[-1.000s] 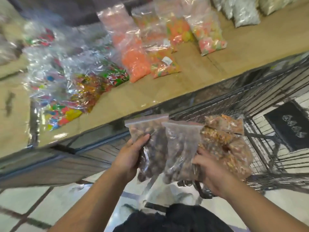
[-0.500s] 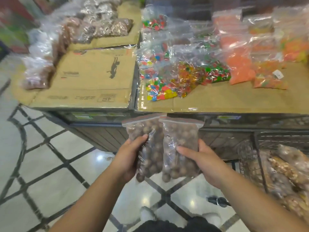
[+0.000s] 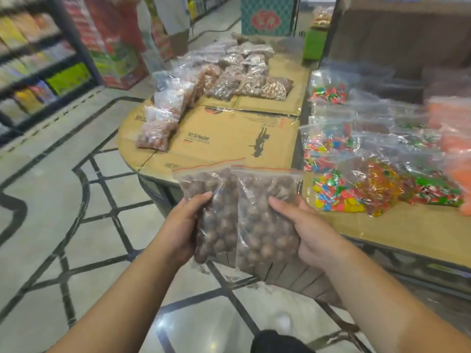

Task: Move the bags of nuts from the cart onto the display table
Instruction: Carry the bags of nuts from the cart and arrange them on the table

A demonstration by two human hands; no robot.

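Holding two clear zip bags of round brown nuts upright side by side, the person stands at the near edge of the counter [image 3: 229,138], which is covered with flattened cardboard. The left hand [image 3: 182,230] grips the left bag of nuts [image 3: 214,212] along its left edge, thumb across the front and fingers [image 3: 201,197] wrapped behind, clenched on the plastic. The right hand [image 3: 308,233] grasps the right bag of nuts [image 3: 265,225] from its right side, with the thumb pressed on the front of the bag. The two bags touch along their inner edges, the right one slightly overlapping the left, and both have red-striped seals at the top. They hang in the air in front of the counter's near edge, not resting on it. On the far left part of the counter lie more bags of nuts [image 3: 229,80], some in a row along the left edge and others grouped at the far end. To the right, an adjoining cardboard surface carries bags of colourful wrapped candy [image 3: 356,189] and, at the far right, orange bags [image 3: 453,138]. A tiled floor [image 3: 76,225] with dark lines spreads to the left, with blurred store shelves [image 3: 33,59] beyond it.
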